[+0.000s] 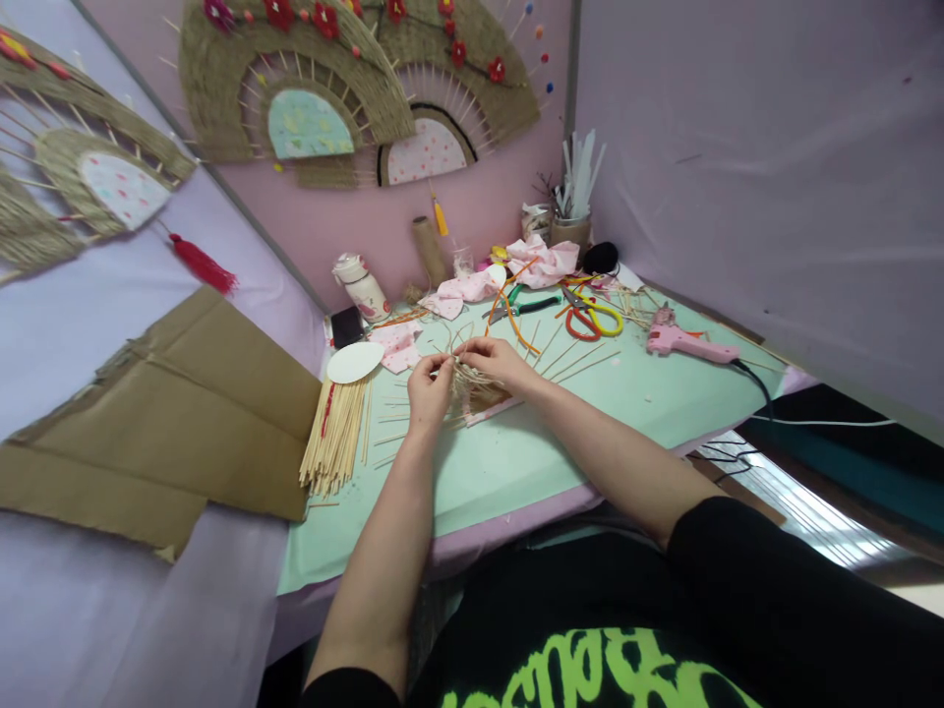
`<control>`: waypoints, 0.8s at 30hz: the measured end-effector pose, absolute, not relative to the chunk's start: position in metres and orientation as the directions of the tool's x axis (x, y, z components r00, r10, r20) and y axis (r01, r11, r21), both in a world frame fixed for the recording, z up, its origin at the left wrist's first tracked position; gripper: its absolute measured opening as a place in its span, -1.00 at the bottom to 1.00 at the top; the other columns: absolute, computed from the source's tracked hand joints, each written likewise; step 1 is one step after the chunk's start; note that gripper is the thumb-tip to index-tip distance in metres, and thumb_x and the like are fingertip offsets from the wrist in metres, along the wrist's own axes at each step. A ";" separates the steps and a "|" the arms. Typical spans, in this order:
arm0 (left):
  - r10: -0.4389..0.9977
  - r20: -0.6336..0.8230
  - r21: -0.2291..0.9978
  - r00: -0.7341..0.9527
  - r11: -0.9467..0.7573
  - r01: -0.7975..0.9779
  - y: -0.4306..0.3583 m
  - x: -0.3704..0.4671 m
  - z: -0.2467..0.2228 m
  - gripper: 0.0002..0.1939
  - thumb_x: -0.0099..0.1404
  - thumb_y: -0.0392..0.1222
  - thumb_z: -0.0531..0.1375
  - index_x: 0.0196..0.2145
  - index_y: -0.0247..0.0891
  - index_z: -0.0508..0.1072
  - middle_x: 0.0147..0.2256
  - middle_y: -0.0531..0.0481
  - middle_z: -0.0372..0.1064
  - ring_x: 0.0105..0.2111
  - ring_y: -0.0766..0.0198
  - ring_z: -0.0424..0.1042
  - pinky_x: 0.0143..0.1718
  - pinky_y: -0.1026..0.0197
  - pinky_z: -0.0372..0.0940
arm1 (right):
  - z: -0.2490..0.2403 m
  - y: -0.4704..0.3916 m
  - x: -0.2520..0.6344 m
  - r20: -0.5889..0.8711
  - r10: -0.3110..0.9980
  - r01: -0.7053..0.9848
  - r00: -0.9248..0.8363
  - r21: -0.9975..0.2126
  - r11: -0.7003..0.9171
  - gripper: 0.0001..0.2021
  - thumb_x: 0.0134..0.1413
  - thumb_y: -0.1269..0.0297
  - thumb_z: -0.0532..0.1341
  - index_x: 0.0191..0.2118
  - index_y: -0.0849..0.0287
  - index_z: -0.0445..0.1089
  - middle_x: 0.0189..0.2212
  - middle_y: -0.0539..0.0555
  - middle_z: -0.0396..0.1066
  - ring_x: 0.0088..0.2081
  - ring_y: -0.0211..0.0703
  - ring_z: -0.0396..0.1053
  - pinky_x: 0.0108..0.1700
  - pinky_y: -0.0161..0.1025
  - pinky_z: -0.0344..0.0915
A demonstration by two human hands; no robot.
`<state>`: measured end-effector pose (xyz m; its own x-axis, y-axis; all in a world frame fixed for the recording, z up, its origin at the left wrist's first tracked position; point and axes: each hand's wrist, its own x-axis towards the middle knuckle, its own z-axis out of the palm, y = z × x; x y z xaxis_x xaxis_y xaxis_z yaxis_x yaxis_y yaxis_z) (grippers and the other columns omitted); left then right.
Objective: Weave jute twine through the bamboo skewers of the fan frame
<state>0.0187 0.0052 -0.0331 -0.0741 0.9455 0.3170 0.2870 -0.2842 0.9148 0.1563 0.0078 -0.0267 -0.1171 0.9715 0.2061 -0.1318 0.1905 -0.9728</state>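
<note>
A half-made fan lies on the table, its thin sticks (582, 362) spreading out from a brown cardboard base (485, 398) with a pink edge. Beige twine (474, 378) is gathered over the base, right under my fingers. My left hand (429, 395) is closed in a pinch at the twine on the left side of the base. Close beside it, my right hand (496, 360) pinches the twine from above, its fingertips nearly touching the left ones. The exact strand between the fingers is too small to make out.
A stick bundle (335, 438) with a white oval (355, 362) lies left, beside leaning cardboard (162, 423). Behind are pink cloth (542, 264), green-handled pliers (535, 305), scissors (594, 317) and a bottle (361, 287). A pink glue gun (689, 339) with a cord lies right.
</note>
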 end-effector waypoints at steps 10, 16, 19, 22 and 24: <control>0.910 0.411 0.808 0.051 -0.390 0.441 0.004 0.021 -0.037 -0.86 0.16 -0.16 0.13 -0.43 -0.28 0.42 -0.39 -0.01 0.37 -0.34 0.30 0.31 -0.33 0.28 0.19 | -0.021 0.005 0.159 0.265 0.964 -0.045 -0.028 -0.964 0.263 -0.80 -0.23 0.21 0.29 -0.48 0.24 0.37 -0.56 -0.03 0.34 -0.46 -0.30 0.26 -0.34 -0.31 0.20; 0.920 0.383 0.856 0.081 -0.386 0.344 0.001 0.023 -0.035 -0.84 0.15 -0.14 0.15 -0.41 -0.28 0.43 -0.37 -0.02 0.37 -0.32 0.30 0.32 -0.32 0.28 0.19 | -0.022 0.006 0.160 0.230 0.972 -0.099 -0.045 -0.969 0.224 -0.77 -0.24 0.17 0.27 -0.50 0.24 0.35 -0.56 -0.04 0.32 -0.47 -0.31 0.23 -0.33 -0.31 0.18; 0.935 0.347 0.890 0.071 -0.352 0.290 0.001 0.023 -0.034 -0.86 0.12 -0.16 0.17 -0.41 -0.28 0.43 -0.37 -0.02 0.37 -0.32 0.30 0.32 -0.30 0.28 0.20 | -0.023 0.007 0.160 0.221 0.974 -0.135 -0.059 -0.968 0.211 -0.75 -0.24 0.14 0.27 -0.49 0.24 0.35 -0.55 -0.05 0.31 -0.46 -0.31 0.23 -0.31 -0.31 0.18; 0.937 0.343 0.894 0.060 -0.346 0.285 0.001 0.023 -0.033 -0.87 0.12 -0.17 0.17 -0.41 -0.29 0.43 -0.37 -0.03 0.37 -0.32 0.30 0.32 -0.28 0.27 0.21 | -0.023 0.007 0.160 0.212 0.975 -0.158 -0.067 -0.967 0.199 -0.75 -0.24 0.14 0.27 -0.48 0.24 0.36 -0.54 -0.05 0.32 -0.45 -0.32 0.23 -0.30 -0.31 0.18; 0.937 0.344 0.891 0.060 -0.346 0.293 0.001 0.023 -0.033 -0.87 0.12 -0.18 0.16 -0.41 -0.29 0.42 -0.37 -0.02 0.36 -0.32 0.30 0.32 -0.28 0.27 0.21 | -0.023 0.007 0.160 0.212 0.975 -0.165 -0.067 -0.966 0.198 -0.76 -0.24 0.16 0.27 -0.48 0.24 0.36 -0.54 -0.04 0.32 -0.45 -0.32 0.23 -0.30 -0.31 0.18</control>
